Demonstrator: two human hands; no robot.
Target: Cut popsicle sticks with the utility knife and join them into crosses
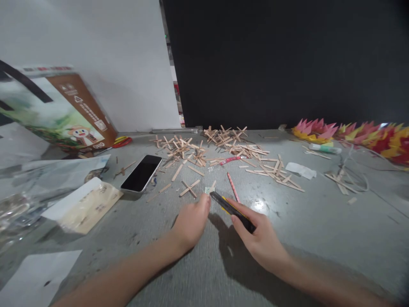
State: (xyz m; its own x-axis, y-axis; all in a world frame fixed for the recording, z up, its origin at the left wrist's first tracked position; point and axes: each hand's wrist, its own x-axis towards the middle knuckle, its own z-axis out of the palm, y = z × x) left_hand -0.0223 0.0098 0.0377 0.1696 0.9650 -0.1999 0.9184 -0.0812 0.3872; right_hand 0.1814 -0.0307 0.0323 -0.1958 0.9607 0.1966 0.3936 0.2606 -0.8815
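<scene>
My right hand (260, 238) is wrapped round a black and yellow utility knife (234, 211), whose tip points up and left. That tip meets a thin wooden stick (213, 186) with a small pale green piece (207, 190) beside it. My left hand (193, 219) is closed on the stick, thumb uppermost, and its fingers hide most of the stick. A crossed pair of wooden sticks (189, 188) lies just beyond my left hand. Past the knife, a red and white patterned pencil-like rod (233, 186) rests on the grey table.
Piles of wooden sticks (182, 149) spread along the back of the table (179, 281). To the left are a phone (142, 174), a plastic-wrapped packet (91, 207) and a printed bag (64, 115). Pink and yellow paper petals (315, 130), a glue-like tube (325, 148) and a cable (366, 183) are at right.
</scene>
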